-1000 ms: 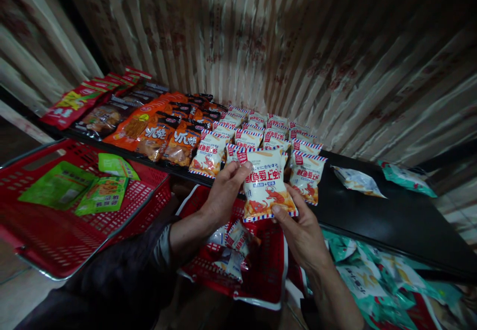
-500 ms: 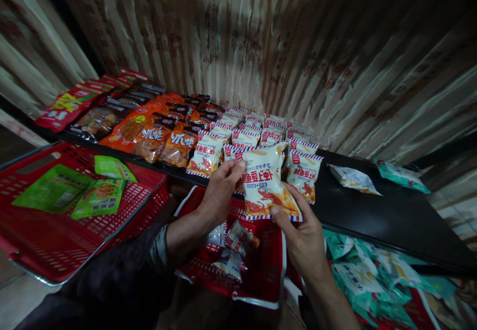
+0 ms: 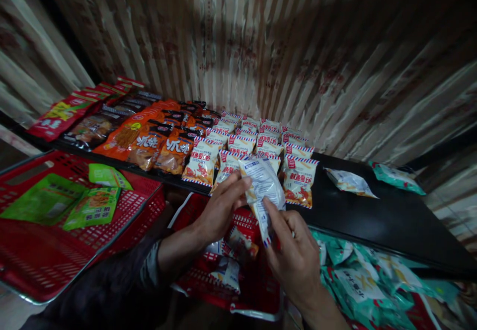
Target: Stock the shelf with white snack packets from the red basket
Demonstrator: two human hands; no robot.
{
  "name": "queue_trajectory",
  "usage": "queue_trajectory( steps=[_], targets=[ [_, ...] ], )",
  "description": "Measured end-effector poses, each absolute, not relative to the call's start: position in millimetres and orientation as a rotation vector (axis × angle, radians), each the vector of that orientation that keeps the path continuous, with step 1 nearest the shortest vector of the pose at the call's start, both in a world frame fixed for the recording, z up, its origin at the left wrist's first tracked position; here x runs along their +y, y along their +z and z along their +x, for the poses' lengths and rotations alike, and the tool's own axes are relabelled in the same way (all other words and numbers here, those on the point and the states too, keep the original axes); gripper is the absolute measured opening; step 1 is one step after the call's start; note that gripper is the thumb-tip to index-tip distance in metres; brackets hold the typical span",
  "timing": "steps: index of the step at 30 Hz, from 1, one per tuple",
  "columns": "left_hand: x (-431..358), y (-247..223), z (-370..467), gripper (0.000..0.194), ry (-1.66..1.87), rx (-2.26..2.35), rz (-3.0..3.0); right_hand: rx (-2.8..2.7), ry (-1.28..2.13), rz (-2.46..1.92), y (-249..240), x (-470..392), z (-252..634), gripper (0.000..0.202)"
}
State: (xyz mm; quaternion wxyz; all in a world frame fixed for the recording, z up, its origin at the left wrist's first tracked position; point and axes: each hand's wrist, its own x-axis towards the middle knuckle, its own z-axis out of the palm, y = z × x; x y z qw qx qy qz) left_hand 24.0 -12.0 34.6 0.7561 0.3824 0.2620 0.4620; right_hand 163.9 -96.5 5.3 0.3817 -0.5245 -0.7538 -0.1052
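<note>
Head view: the left hand (image 3: 219, 210) and the right hand (image 3: 294, 255) are both gripping one white snack packet (image 3: 263, 191), turned edge-on, just above a red basket (image 3: 257, 275) and in front of the black shelf (image 3: 372, 215). Rows of matching white packets (image 3: 261, 146) are lying on the shelf behind it, with orange packets (image 3: 156, 138) lying alongside them.
</note>
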Motion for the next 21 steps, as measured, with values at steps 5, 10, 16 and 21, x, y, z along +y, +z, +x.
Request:
queue_trajectory(
  steps=[5, 10, 16, 21],
  targets=[
    [-15.0, 31.3, 28.4, 0.041, 1.004, 0.624, 0.815, -2.028, -0.341, -1.341, -5.5, -95.4, 151.5, 0.062],
    [-11.6, 29.1, 27.3, 0.05, 0.995, 0.689, 0.723, -2.143, -0.163, -1.293, -1.0, -101.7, 139.3, 0.045],
    [-10.5, 27.9, 23.4, 0.049, 0.933, 0.685, 0.691, -1.86, 0.037, -1.233, 21.7, -108.4, 153.3, 0.032],
    [-14.5, 29.6, 22.1, 0.047, 0.8, 0.647, 0.725, -1.28, 0.34, -1.423, 23.5, -94.8, 177.1, 0.035]
  ],
)
